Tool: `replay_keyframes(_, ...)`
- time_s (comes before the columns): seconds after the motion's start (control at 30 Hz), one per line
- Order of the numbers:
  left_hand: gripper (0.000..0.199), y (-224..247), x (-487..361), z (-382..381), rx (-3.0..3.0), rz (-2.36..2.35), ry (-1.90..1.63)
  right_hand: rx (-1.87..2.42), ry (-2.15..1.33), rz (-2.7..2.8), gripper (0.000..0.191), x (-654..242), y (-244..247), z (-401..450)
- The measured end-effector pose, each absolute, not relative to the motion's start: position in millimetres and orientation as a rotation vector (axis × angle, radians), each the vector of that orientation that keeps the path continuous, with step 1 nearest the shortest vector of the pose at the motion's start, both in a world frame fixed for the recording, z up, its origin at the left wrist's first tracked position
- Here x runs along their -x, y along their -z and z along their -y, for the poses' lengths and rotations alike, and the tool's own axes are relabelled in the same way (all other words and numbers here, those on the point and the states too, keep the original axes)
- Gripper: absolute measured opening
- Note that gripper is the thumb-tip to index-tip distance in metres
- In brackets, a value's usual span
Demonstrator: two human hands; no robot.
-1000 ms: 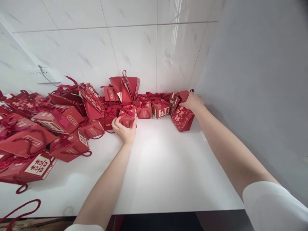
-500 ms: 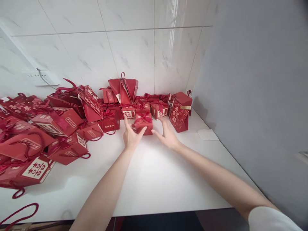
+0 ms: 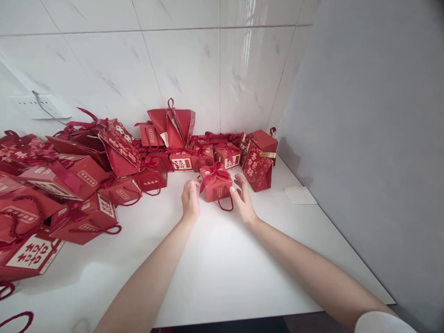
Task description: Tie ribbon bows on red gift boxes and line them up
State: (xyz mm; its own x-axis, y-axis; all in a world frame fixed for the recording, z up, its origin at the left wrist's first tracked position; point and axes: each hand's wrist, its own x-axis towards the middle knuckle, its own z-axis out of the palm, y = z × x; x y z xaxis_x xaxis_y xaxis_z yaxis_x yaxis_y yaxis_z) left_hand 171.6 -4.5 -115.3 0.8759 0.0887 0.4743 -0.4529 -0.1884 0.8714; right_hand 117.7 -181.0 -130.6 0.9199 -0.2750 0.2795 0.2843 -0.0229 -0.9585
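Note:
A small red gift box [image 3: 218,188] with a ribbon bow on its lid and a cord handle hanging at its front stands on the white table. Just left of it is my left hand [image 3: 190,199], upright on the table with its fingers extended and slightly bent. At the other side my right hand [image 3: 244,203] has thumb and fingers apart, the thumb tip at the box's right edge. Neither hand is wrapped round the box. Behind it, a row of similar boxes [image 3: 182,163] lines the wall.
Many red boxes [image 3: 83,217] are heaped at the left. A taller red box [image 3: 258,162] with a gold strap stands at the right end of the row, near a flat white piece [image 3: 300,195]. A tiled wall [image 3: 183,64] closes the back, a grey panel [image 3: 364,138] the right.
The gift box has come slightly right and nearer, turned so its cord handle shows. My hands have moved to its sides, and the view has shifted a little.

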Motion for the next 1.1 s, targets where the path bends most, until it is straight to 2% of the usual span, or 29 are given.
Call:
replay_keyframes(0.17,0.045,118.1,-174.7,-1.2,-1.727,0.219,-0.440,1.430,0.424,-0.080,0.069,-121.4,131.3,182.5)
replay_keyframes(0.33,0.054,126.4,-186.6,-7.6,-1.676,0.110,-0.296,1.406,0.361,-0.043,0.069,-124.0,130.1,182.9)
replay_keyframes(0.53,0.055,125.9,-187.4,-7.3,-1.707,0.201,-0.196,1.423,0.320,-0.024,0.062,-126.7,123.1,179.2)
replay_keyframes(0.67,0.054,125.4,-190.7,-3.9,-1.619,0.299,-0.132,1.453,0.370,-0.028,0.048,-136.5,126.0,174.3)
replay_keyframes(0.77,0.055,123.9,-194.7,-2.4,-1.575,0.280,-0.170,1.487,0.361,-0.065,0.033,-142.6,130.8,173.1)
replay_keyframes(0.83,0.056,122.1,-196.2,-1.9,-1.549,0.255,-0.213,1.493,0.362,-0.072,0.029,-143.5,132.3,173.7)
replay_keyframes(1.1,0.056,120.8,-199.0,-5.4,-1.516,0.085,-0.243,1.480,0.457,-0.132,0.041,-135.2,130.0,177.6)
